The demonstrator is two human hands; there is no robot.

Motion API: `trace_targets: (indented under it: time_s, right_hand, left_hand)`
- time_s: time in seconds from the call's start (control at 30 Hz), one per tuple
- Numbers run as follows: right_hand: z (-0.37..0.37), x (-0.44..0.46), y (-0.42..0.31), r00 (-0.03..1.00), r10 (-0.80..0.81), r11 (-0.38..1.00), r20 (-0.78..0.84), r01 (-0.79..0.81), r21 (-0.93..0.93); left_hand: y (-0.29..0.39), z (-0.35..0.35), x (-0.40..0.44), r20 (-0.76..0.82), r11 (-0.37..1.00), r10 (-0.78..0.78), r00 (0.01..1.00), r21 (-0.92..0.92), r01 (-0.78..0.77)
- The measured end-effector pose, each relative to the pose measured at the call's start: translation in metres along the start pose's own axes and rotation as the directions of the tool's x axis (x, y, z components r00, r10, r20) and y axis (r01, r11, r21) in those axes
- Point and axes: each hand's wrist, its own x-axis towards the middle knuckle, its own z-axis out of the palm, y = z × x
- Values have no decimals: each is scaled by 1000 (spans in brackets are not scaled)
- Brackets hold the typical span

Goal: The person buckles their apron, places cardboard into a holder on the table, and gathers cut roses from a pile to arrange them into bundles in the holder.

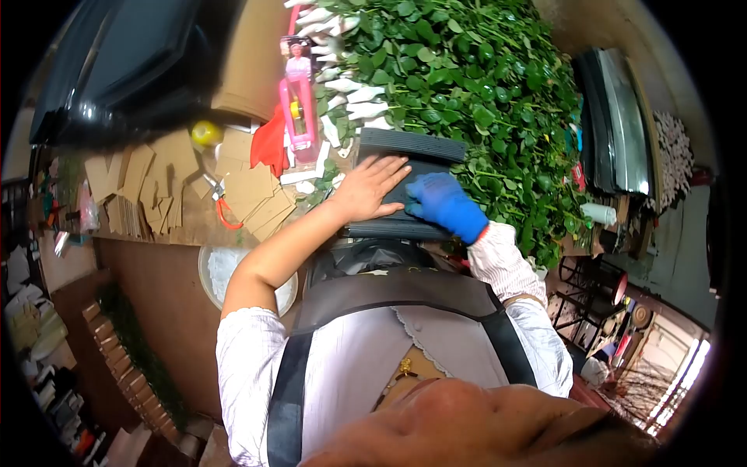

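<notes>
A dark board with ribbed raised ends (412,145) lies at the table's front edge, close to my body. My bare left hand (372,187) rests flat on its left part, fingers stretched out and nothing held. On the right part is my right hand (445,204) in a blue glove, its fingers bent down against the dark surface; whether anything is under them is hidden. Behind and to the right of the board lies a big heap of green leafy stems (482,93). White wrapped flower heads (364,95) line the heap's left side.
Left of the board are cardboard pieces (253,191), orange-handled scissors (224,212), a red cloth (268,144), a pink tape dispenser (299,117) and a yellow roll (206,133). A white tub (214,272) stands below the table edge. Dark sleeves (622,124) are stacked at the right.
</notes>
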Motion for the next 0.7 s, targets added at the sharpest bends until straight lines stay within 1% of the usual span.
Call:
trace_targets:
  time_s: [0.03, 0.07, 0.17, 0.2, 0.23, 0.27, 0.3, 0.33, 0.37, 0.4, 0.43, 0.47, 0.5, 0.57, 0.6, 0.7]
  right_hand:
    - [20, 11, 0, 999, -49, 998, 0, 49, -35]
    - [36, 20, 13, 990, -130, 991, -53, 130, -10]
    - [-36, 39, -20, 954, -187, 976, 234, 208, -68]
    - [-33, 44, -35, 965, -247, 965, 92, 253, -65]
    - [-34, 60, -54, 948, -303, 942, 97, 313, -118]
    - [-28, 75, -77, 906, -402, 916, -134, 395, -75]
    - [-22, 92, -101, 808, -463, 877, -364, 477, -56]
    - [-36, 119, -130, 862, -498, 864, -92, 503, 34]
    - [-15, 147, -144, 737, -556, 748, -384, 645, 156]
    - [-1, 177, -163, 746, -553, 771, -371, 627, 111]
    - [4, 201, -181, 787, -552, 818, -274, 576, 6]
    - [16, 226, -193, 800, -557, 827, -222, 559, -63]
    - [19, 239, -200, 828, -536, 844, -164, 524, -114]
    - [25, 260, -211, 879, -475, 864, -51, 454, -216]
    - [56, 284, -211, 902, -428, 877, -53, 400, -265]
    - [89, 316, -206, 884, -433, 896, -177, 401, -189]
  left_hand:
    - [1, 1, -2, 2, 1000, -4, 1000, 5, 4]
    - [2, 1, -1, -26, 1000, -9, 1000, 20, 10]
    - [-3, 11, -4, -10, 999, -33, 999, -42, 32]
    - [-2, 9, -4, -38, 992, -64, 997, -112, 59]
    - [-14, 33, -8, -37, 995, 26, 999, -91, -29]
    - [-11, 37, -3, -37, 1000, -2, 999, 19, 2]
    - [-8, 38, 1, -43, 991, -22, 999, 130, 28]
    - [-5, 34, -4, -153, 999, -13, 988, 45, 20]
    - [-12, 35, -4, -125, 994, -14, 992, -107, 1]
    - [-17, 56, -2, -95, 970, -28, 995, -244, 4]
    - [-21, 73, -1, -58, 928, -36, 998, -373, 12]
    - [-14, 42, 0, 73, 983, -47, 996, -175, 59]
    - [-9, 39, -1, 42, 990, -70, 997, -122, 75]
    - [-13, 50, -2, 13, 991, -44, 999, -127, 45]
    - [-18, 63, -2, -39, 988, -23, 999, -154, 16]
    - [-14, 58, -2, -23, 992, -36, 999, -125, 33]
